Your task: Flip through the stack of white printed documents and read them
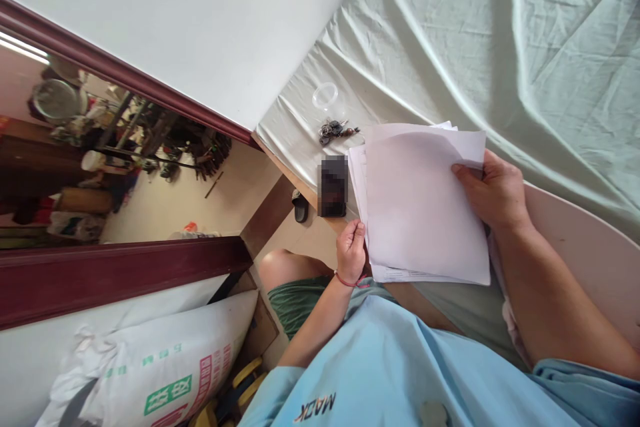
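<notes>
Head view: paper stack held between both hands, in front of blue shirt, overlapping border of pale green cloth. Right hand pinches right edge, thumb on top sheet, other fingers hidden behind. Left hand pinches left edge, thumb against curled fingers. Just beside left edge: dark pixelated object; farther off, keys, clear cup. Broad wrinkled cloth stretches past far edge; white wall bounds it at left.

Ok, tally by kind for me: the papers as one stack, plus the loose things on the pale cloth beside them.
Paper stack, in the right hand: 1
Clear plastic cup: 1
Bunch of keys: 1
Dark blurred object: 1
Total: 4
</notes>
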{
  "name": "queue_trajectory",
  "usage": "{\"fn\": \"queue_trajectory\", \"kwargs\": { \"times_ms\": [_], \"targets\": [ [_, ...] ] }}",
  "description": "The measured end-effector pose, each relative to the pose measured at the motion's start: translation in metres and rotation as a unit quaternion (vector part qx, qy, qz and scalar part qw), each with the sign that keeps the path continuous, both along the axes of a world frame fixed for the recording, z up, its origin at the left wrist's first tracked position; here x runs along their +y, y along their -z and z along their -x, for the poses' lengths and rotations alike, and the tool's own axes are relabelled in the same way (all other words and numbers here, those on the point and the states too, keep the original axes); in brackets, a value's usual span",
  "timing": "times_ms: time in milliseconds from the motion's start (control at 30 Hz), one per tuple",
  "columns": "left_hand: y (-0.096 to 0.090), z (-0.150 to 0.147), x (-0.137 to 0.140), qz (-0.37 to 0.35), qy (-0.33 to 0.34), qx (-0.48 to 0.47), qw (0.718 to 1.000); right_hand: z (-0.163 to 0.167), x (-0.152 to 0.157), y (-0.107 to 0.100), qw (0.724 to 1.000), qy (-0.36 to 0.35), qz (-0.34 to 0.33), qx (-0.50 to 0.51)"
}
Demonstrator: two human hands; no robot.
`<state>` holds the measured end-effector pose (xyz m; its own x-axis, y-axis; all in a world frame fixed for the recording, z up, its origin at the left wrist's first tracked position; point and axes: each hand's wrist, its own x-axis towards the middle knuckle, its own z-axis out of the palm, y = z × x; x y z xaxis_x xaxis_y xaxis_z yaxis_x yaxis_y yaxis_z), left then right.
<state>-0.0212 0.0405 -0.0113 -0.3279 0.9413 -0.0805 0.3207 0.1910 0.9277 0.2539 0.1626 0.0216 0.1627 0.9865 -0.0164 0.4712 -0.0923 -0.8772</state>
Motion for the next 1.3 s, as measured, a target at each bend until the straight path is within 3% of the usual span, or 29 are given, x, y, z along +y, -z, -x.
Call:
{"fn": "queue_trajectory", "kwargs": {
  "times_ms": [200,400,633,1100,1300],
  "targets": [
    [-0.0043,-0.0009,0.0002,0.002,0.0,0.049,0.999,-0.0009,0.001,0.0032,1.0,-0.009,0.0,0.002],
    [-0.0042,-0.0007,0.0008,0.008,-0.004,0.007,1.0,-0.0021,0.0004,0.0029,0.999,-0.008,0.024,0.021],
    [-0.0011,0.0033,0.001,0.013,0.009,0.019,1.0,-0.0033,0.0,0.0033,0.999,0.001,0.035,0.023],
    [-0.0019,0.0046,0.0021,0.012,0.023,0.038,0.999,-0.0028,0.0004,0.0048,0.999,0.037,0.016,0.003],
    [-0.0029,0.0047,0.0022,0.012,0.021,0.067,0.997,-0.0043,0.0018,0.0058,0.998,0.062,-0.028,0.004]
  ]
}}
